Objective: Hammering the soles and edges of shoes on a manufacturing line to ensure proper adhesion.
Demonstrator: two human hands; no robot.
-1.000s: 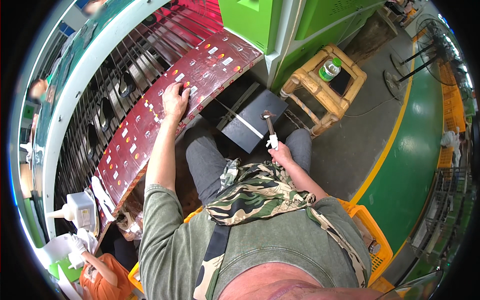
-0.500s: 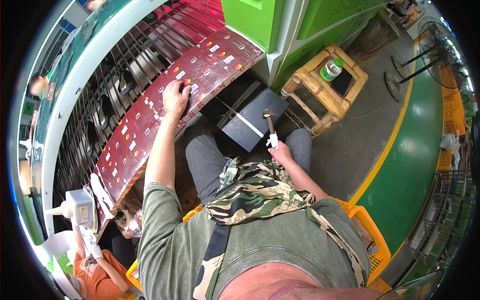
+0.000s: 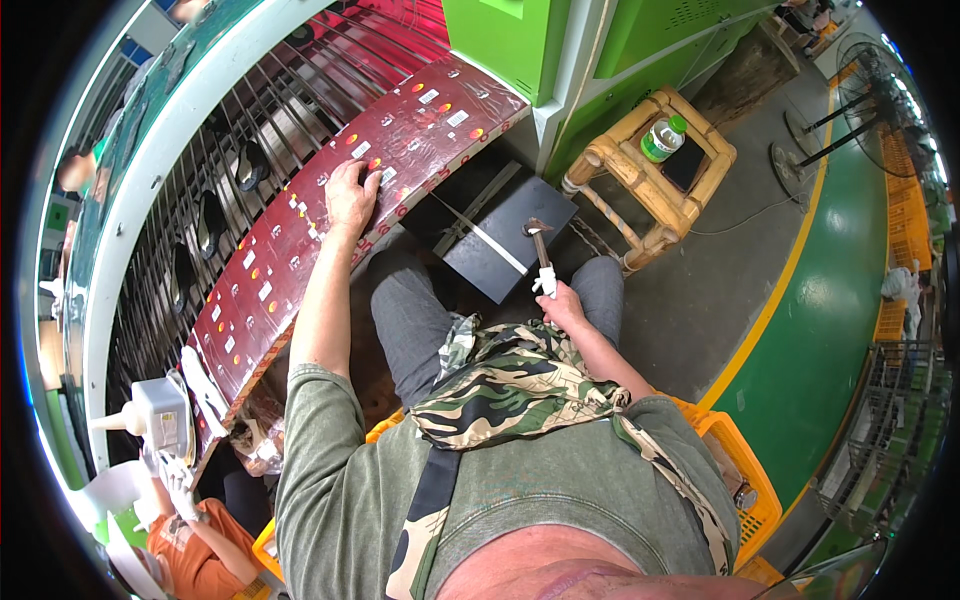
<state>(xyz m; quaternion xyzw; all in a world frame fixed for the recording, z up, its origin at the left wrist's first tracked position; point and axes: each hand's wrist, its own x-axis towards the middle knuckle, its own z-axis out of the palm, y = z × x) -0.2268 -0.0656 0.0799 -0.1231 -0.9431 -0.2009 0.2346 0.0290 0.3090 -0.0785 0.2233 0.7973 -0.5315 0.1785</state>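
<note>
Far L: white bottle (image 3: 163,412) w/ long pale nozzle, just off near L end of red table (image 3: 265,270). Co-worker (image 3: 205,550), orange shirt + white gloves, is past that same end, gloved hands up nr white bottle. Dark shoes (image 3: 208,225) sit on a barred rack (image 3: 300,130) along red table's far L side.

L hand (image 3: 350,198) rests on top of red table nr its R edge, half-open, fingers bent; what's under the palm is hidden. Black box (image 3: 490,275) w/ pale straps is R of red table, lower down.

Hammer (image 3: 540,250) is R of red table too, head up against black box in view; can't tell if they touch. R hand (image 3: 565,305) is closed arnd its white-wrapped handle.

Bamboo stool (image 3: 655,195), w/ green-capped bottle (image 3: 662,138) on it, is further R of red table; standing fan (image 3: 870,100) furthest R.
</note>
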